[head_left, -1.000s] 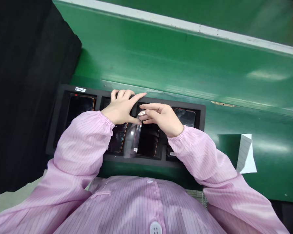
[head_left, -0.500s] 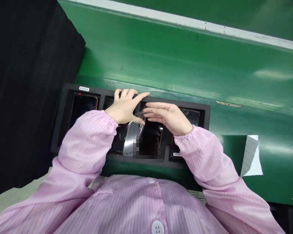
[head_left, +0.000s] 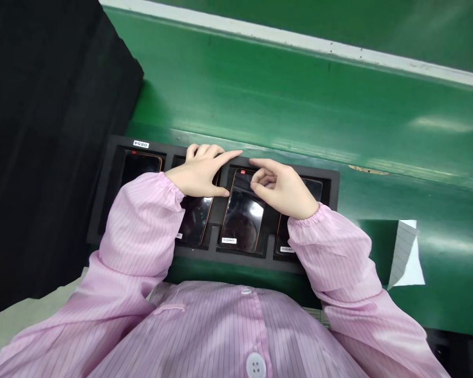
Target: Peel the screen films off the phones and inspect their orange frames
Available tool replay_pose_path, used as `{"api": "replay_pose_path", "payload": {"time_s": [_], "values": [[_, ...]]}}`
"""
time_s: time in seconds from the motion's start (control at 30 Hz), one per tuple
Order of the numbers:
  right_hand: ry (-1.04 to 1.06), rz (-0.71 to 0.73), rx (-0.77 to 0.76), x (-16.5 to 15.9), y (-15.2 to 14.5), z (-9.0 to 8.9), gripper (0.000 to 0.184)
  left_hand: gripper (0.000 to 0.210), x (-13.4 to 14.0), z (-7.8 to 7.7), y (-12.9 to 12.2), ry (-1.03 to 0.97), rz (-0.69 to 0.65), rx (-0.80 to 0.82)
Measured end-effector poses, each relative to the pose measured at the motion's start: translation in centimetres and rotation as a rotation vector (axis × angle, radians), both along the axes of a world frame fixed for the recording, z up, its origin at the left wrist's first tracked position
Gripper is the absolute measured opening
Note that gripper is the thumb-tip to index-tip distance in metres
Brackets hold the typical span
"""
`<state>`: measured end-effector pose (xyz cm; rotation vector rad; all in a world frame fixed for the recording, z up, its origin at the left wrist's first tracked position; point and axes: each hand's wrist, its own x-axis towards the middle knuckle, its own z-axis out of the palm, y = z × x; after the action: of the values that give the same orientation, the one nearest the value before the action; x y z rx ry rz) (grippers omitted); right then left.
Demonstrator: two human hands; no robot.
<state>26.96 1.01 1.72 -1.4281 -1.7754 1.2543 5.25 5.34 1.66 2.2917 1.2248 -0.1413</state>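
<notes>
A black phone (head_left: 241,218) with an orange edge and a small white label lies face up in a compartment of a dark grey foam tray (head_left: 220,255). My left hand (head_left: 204,170) is spread open, its fingers over the tray's far rim and its thumb close to that phone's left edge. It partly covers a second phone (head_left: 195,223). Above the upper right of the uncovered phone is my right hand (head_left: 286,188). Its index finger is stretched out; the other fingers curl against the thumb, hiding whatever is between them. Under my right wrist lies another phone (head_left: 284,236), partly hidden.
Another phone (head_left: 140,167) lies in the leftmost compartment, near a tag (head_left: 141,144) reading 0854. A tall black stack or box (head_left: 55,131) stands at the left. Folded white paper (head_left: 408,254) lies right of the tray on the green bench (head_left: 319,115).
The clear film that stood raised between my hands no longer shows, and the phone beneath is in plain view. My right hand has shifted slightly right, its fingers now curled.
</notes>
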Motion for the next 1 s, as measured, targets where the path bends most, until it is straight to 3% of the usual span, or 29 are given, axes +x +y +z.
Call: {"api": "replay_pose_path", "payload": {"time_s": [0.13, 0.23, 0.33, 0.43, 0.73, 0.87, 1.0], "values": [[-0.028, 0.199, 0.134, 0.9, 0.4, 0.4, 0.018, 0.088, -1.0, 0.6, 0.7, -0.035, -0.050, -0.058], [-0.038, 0.303, 0.176, 1.8, 0.9, 0.9, 0.018, 0.086, -1.3, 0.7, 0.8, -0.059, -0.065, -0.079], [-0.028, 0.354, 0.090, 2.5, 1.2, 1.2, 0.021, 0.085, -1.3, 0.7, 0.8, -0.065, -0.055, -0.073], [-0.020, 0.349, 0.022, 2.9, 1.3, 1.3, 0.020, 0.086, -1.2, 0.8, 0.7, -0.073, -0.054, -0.072], [0.001, 0.349, 0.045, 2.6, 1.2, 0.8, 0.023, 0.090, -1.1, 1.0, 0.9, -0.061, -0.060, -0.114], [0.037, 0.270, 0.164, 3.6, 1.2, 2.3, 0.032, 0.093, -1.2, 0.9, 0.8, -0.068, -0.065, -0.111], [-0.129, 0.092, 0.275, 7.5, 0.5, 4.5, 0.017, 0.089, -1.1, 0.6, 0.7, -0.075, -0.053, -0.089]]}}
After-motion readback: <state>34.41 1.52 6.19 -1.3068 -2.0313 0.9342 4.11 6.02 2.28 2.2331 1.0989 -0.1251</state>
